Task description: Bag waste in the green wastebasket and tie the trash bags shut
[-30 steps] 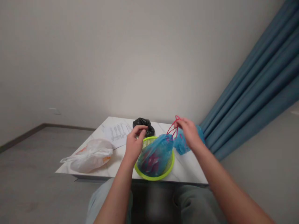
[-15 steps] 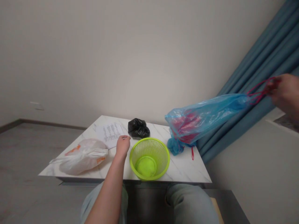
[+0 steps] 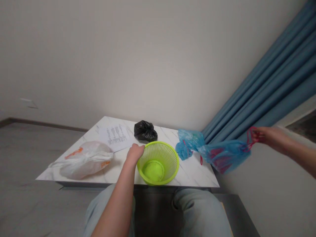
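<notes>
- While the right grip (image 3: pixel 270 136) closes on red drawstring loops (image 3: pixel 251 138), a blue plastic bag (image 3: pixel 224 156) hangs past the right edge of the marble bench (image 3: pixel 197 176).
- Left grip (image 3: pixel 134 154) curls just beside the lime-green basket (image 3: pixel 158 148); whether it holds anything, I cannot tell.
- Printed paper (image 3: pixel 115 138) lies near it, its writing too small to read.

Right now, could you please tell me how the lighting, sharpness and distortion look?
In the head view, light is soft and even, without hard shadows; wide-angle distortion slants the blue curtain and skews the marble table; the right hand and the blue plastic bag look slightly soft, and the printed sheet is too blurred to read.
</notes>
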Demonstrator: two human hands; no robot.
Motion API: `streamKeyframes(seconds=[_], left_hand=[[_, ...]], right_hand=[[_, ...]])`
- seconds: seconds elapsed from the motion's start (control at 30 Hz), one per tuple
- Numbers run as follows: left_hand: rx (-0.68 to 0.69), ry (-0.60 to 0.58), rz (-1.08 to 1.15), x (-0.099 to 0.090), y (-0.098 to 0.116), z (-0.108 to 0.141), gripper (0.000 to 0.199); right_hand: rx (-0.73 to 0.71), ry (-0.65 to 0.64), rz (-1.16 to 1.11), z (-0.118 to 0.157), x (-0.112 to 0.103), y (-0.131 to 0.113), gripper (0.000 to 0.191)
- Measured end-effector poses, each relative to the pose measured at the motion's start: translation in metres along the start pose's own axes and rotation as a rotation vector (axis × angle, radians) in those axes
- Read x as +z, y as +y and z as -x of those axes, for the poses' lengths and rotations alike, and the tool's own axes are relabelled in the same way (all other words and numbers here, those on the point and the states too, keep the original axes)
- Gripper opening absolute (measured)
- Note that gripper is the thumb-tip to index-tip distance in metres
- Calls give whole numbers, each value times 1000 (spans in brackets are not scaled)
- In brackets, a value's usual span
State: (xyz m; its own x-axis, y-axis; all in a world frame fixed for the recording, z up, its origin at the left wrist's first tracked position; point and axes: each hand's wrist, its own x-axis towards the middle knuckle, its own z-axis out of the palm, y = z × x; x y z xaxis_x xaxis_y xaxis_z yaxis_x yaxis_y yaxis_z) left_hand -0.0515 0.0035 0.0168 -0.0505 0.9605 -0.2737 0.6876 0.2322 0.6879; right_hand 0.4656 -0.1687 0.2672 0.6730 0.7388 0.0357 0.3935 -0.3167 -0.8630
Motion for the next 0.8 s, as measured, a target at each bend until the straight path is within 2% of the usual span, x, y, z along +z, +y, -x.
streamKeyframes(seconds=[0.03,0.1,0.17,0.23,0.27,0.33,0.43,0.53,0.67,0.73,0.8], left_hand=[[5,-41,-48,1,0,0,49],[23,-99,-125,3,0,1,47],[48,-138,-174,6,-1,1,46],[51,-165,-206,10,-3,1,45],[49,-172,-217,11,-4,1,44],[42,-180,-239,14,-6,1,42],[31,-176,-259,19,-9,1,37],[27,-172,-271,23,-12,0,34],[30,-177,-285,25,-18,-3,30],[32,-198,-299,25,-22,-5,28],[43,-222,-323,26,-26,-7,27]], right_hand=[[33,-124,68,9,15,25,29],[46,-293,367,27,47,74,29],[-45,-478,797,41,81,112,21],[-141,-550,1134,48,120,135,7],[-156,-558,1146,49,142,142,6],[-212,-530,1106,45,186,146,28],[-251,-351,993,30,250,145,58],[-245,-313,881,13,297,154,82],[-128,-373,802,-5,330,184,97],[-101,-420,777,-13,336,201,99],[-150,-431,730,-21,333,218,91]])
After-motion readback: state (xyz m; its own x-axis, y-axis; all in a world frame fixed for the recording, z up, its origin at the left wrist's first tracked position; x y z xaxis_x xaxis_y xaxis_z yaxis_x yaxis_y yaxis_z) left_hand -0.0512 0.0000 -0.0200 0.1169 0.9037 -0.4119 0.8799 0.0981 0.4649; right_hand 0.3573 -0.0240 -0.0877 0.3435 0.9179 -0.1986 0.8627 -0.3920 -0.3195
